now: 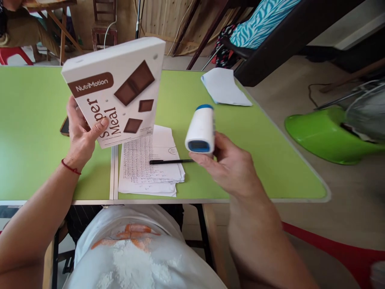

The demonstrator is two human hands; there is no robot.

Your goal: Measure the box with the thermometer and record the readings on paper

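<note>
From afar I count two hands [82, 130] [237, 166], one box [116, 96], one white-and-blue device [200, 124], one pen [168, 162], two piles of paper [162, 142] [225, 86], one wristband [71, 167].

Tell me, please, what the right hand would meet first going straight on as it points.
Probably the NutriMotion Super Meal box in the left hand, though depth is unclear; it might miss.

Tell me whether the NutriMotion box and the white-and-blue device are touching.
Apart. The head view shows green tabletop between the NutriMotion box in the left hand and the white-and-blue device in the right hand.
</note>
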